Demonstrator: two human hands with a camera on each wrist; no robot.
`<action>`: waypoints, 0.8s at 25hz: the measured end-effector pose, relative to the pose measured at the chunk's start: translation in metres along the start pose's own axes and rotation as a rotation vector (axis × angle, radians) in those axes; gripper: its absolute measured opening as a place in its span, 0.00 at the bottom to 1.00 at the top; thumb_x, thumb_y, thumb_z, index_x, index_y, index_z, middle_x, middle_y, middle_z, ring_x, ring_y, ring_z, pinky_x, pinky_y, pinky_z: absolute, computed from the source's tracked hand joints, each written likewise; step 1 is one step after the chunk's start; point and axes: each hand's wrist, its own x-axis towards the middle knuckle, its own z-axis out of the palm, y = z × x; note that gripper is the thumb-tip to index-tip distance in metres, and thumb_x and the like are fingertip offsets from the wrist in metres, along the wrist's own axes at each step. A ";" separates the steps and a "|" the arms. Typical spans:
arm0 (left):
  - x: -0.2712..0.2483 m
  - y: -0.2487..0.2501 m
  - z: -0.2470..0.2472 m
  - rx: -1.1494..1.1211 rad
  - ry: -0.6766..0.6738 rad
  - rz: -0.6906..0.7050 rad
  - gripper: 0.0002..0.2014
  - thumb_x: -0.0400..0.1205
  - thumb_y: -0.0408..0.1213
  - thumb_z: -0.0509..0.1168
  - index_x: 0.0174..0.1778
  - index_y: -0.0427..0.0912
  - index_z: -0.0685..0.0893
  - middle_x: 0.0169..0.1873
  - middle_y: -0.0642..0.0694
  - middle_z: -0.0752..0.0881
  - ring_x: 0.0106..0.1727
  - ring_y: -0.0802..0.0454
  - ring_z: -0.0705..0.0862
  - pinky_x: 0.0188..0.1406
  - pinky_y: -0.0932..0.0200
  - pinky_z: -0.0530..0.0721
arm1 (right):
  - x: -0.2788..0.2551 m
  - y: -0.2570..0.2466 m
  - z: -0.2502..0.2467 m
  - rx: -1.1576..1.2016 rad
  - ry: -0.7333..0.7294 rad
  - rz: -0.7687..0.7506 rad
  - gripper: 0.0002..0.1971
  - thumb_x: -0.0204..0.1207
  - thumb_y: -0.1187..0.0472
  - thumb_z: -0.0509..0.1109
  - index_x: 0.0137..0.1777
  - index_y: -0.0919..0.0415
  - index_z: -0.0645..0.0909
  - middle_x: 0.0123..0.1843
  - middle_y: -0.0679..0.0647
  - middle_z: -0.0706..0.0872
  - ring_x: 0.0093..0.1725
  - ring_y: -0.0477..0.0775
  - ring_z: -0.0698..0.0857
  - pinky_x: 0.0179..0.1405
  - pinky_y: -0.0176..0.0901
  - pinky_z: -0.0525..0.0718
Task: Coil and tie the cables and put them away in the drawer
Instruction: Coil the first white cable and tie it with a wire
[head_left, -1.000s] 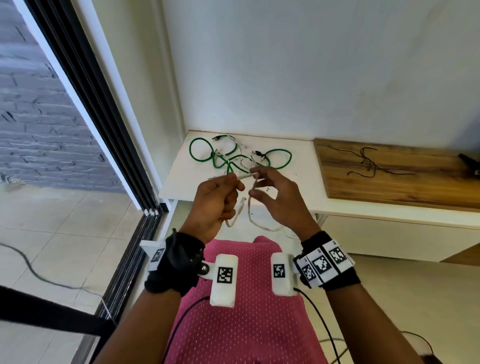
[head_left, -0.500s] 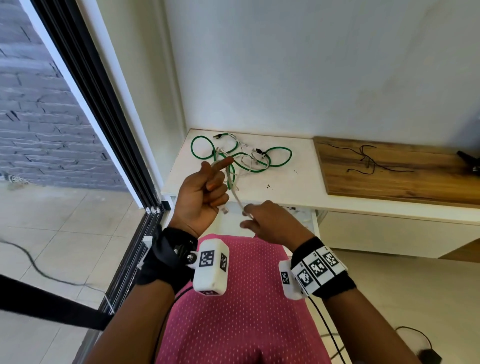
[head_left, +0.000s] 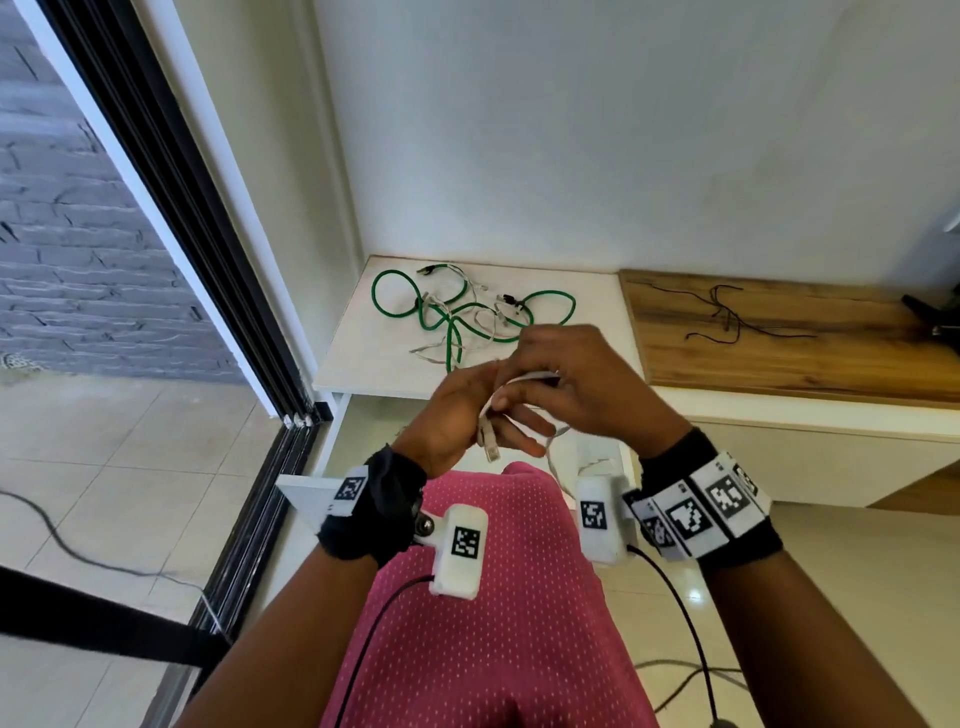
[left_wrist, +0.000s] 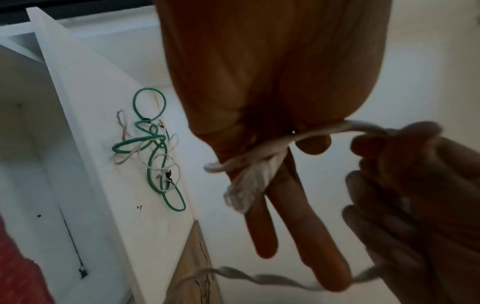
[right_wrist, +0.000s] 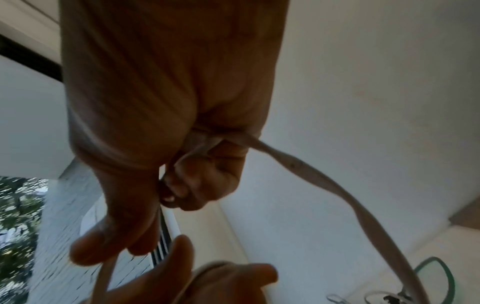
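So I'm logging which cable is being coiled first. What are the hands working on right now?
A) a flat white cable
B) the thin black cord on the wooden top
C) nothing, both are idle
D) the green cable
A: the flat white cable runs between the left hand and right hand, while the green cable and black cord lie untouched.

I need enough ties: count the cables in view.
4 at least: white cable held by left hand and right hand; green cable and second white cable tangled on the white top; black cord on the wood top. The tangle may hide more.
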 end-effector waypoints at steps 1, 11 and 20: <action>0.001 -0.001 0.002 -0.054 0.017 -0.018 0.20 0.90 0.42 0.48 0.65 0.32 0.77 0.34 0.32 0.89 0.29 0.39 0.88 0.36 0.48 0.89 | 0.001 0.004 -0.006 0.035 0.006 0.035 0.07 0.69 0.57 0.77 0.43 0.60 0.91 0.35 0.47 0.83 0.33 0.40 0.76 0.33 0.31 0.72; 0.010 0.005 -0.029 -0.382 0.323 0.073 0.26 0.83 0.51 0.60 0.68 0.32 0.76 0.27 0.47 0.84 0.14 0.56 0.64 0.15 0.66 0.67 | -0.026 0.008 0.000 0.221 -0.142 0.189 0.08 0.66 0.55 0.82 0.43 0.56 0.92 0.33 0.47 0.85 0.31 0.47 0.80 0.29 0.35 0.74; 0.007 -0.012 0.005 -0.182 -0.143 0.041 0.23 0.86 0.44 0.48 0.65 0.31 0.77 0.43 0.31 0.90 0.35 0.39 0.90 0.48 0.51 0.87 | -0.006 0.024 -0.003 0.359 0.224 0.365 0.05 0.65 0.65 0.81 0.41 0.61 0.90 0.37 0.50 0.89 0.38 0.46 0.86 0.40 0.37 0.83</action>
